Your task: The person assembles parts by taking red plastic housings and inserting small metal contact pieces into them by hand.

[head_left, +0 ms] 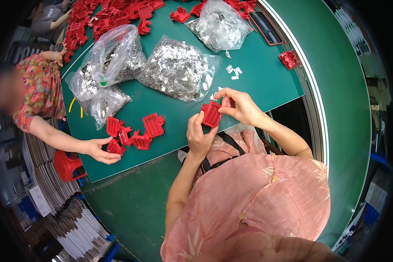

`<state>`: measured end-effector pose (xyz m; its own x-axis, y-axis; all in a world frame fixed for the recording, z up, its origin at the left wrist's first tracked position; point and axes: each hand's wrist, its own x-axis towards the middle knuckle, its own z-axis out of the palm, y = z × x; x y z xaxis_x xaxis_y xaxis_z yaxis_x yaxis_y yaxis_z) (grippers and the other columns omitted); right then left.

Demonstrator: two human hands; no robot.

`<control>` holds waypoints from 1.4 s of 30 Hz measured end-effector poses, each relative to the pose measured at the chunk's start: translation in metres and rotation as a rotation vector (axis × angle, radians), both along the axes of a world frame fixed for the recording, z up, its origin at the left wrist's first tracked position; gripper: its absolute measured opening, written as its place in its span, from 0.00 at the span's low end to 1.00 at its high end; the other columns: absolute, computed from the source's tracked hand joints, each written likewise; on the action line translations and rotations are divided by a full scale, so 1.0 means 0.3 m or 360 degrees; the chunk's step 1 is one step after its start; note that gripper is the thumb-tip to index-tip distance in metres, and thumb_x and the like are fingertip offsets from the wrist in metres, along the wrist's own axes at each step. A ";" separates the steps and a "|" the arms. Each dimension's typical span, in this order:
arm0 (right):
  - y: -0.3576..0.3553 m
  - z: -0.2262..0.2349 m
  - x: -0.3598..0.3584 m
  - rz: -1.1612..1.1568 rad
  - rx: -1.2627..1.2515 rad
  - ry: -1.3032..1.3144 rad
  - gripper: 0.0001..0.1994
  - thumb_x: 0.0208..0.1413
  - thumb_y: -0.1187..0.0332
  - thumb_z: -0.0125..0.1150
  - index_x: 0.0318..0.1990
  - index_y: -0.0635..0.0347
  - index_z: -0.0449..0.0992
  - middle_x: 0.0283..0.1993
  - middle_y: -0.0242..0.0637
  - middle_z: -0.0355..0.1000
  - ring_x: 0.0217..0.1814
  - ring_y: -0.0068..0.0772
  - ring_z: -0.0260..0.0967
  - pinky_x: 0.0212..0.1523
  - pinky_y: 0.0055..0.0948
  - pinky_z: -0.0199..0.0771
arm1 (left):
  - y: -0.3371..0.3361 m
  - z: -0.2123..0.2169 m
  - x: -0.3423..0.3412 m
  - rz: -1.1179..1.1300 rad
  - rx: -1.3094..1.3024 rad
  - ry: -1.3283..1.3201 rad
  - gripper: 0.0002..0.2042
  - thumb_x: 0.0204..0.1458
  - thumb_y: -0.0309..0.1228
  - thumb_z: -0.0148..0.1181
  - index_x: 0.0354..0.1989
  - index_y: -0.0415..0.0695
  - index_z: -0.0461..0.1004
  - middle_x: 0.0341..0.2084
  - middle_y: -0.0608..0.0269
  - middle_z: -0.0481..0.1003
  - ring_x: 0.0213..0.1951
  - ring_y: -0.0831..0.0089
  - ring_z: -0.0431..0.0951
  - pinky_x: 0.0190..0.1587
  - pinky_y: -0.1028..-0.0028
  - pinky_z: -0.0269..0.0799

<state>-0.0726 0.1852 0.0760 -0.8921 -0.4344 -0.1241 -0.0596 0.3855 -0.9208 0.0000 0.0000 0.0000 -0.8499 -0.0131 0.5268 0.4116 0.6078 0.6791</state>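
Note:
A red plastic housing [212, 114] with long slots sits in my left hand [198, 136], the fingers closed round its lower left side, just above the table's near edge. My right hand [243, 108] is bent over the housing's upper right corner, thumb and fingers against its edge. Whether a small piece is pinched there is hidden. Right behind the housing lie a few small metal plates [214, 95], partly covered by my fingers. More loose plates [235, 71] lie farther back. A clear bag [179, 70] full of such small metal pieces rests behind my hands.
Across the green table [266, 85] stand more clear bags [218, 26]. Red housings pile up [113, 17] at the back left. A co-worker's hand [104, 150] touches red housings [153, 125] at the left. A phone-like dark device [266, 28] and one housing [288, 60] lie at right.

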 end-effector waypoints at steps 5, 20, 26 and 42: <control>0.008 -0.002 0.024 -0.0040 0.0029 0.0137 0.18 0.51 0.77 0.70 0.50 0.62 0.75 0.27 0.26 0.68 0.29 0.18 0.63 0.33 0.23 0.67 | 0.023 0.008 0.022 0.0033 0.0012 -0.0008 0.33 0.36 0.23 0.76 0.54 0.35 0.69 0.43 0.48 0.74 0.43 0.53 0.77 0.44 0.62 0.76; 0.117 -0.073 -0.132 -0.0128 0.0184 0.0127 0.08 0.56 0.72 0.66 0.42 0.63 0.81 0.36 0.32 0.76 0.35 0.20 0.71 0.37 0.26 0.73 | -0.005 0.021 -0.008 0.0151 0.0058 -0.0019 0.31 0.35 0.23 0.76 0.52 0.34 0.71 0.41 0.48 0.74 0.42 0.52 0.78 0.43 0.62 0.76; 0.124 -0.108 -0.137 -0.0156 0.0454 0.0699 0.07 0.53 0.69 0.66 0.38 0.60 0.81 0.35 0.39 0.74 0.38 0.43 0.74 0.40 0.37 0.74 | 0.002 0.019 -0.008 0.0115 0.0064 -0.0047 0.30 0.36 0.23 0.76 0.51 0.34 0.71 0.41 0.48 0.74 0.42 0.52 0.77 0.44 0.61 0.76; 0.062 -0.092 -0.139 0.0116 0.0871 0.1119 0.04 0.48 0.70 0.63 0.32 0.57 0.82 0.31 0.36 0.72 0.39 0.40 0.75 0.39 0.39 0.75 | 0.006 0.012 -0.006 0.0114 0.0039 -0.0037 0.30 0.36 0.23 0.76 0.52 0.34 0.70 0.41 0.48 0.74 0.42 0.52 0.77 0.46 0.60 0.74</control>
